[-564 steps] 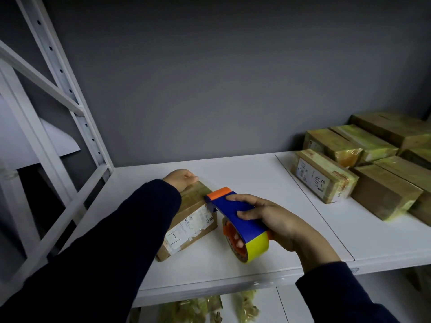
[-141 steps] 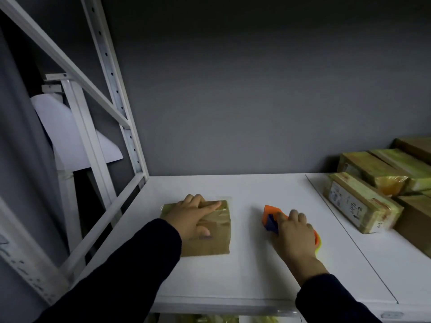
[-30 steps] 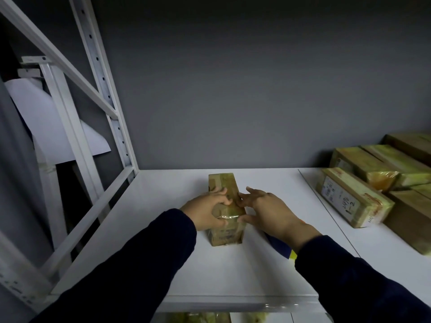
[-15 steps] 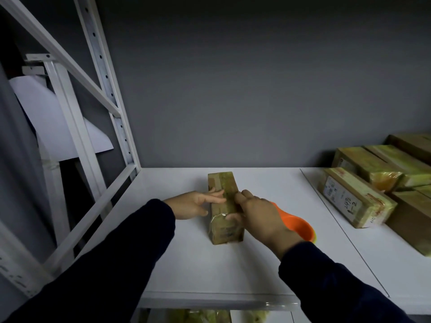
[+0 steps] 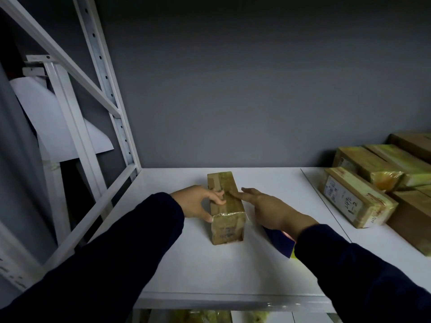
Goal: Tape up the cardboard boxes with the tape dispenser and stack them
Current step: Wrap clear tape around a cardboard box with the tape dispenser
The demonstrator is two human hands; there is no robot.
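Note:
A small cardboard box (image 5: 227, 227) stands on its narrow side in the middle of the white shelf (image 5: 198, 271), with shiny tape over its top and near end. My left hand (image 5: 198, 202) grips its left side, fingers over the top edge. My right hand (image 5: 268, 208) lies flat with fingers pressing on the box's top right edge. The blue and yellow tape dispenser (image 5: 281, 243) lies on the shelf under my right wrist, mostly hidden.
Several taped cardboard boxes (image 5: 356, 199) are piled at the right of the shelf. A white metal rack upright (image 5: 109, 96) with diagonal braces stands at the left. A grey wall closes the back. More packages show on the shelf below.
My right hand has moved off the box's near top and now lies flat along its right edge. My left hand has closed onto the box's left side. The dispenser is now hidden under my wrist.

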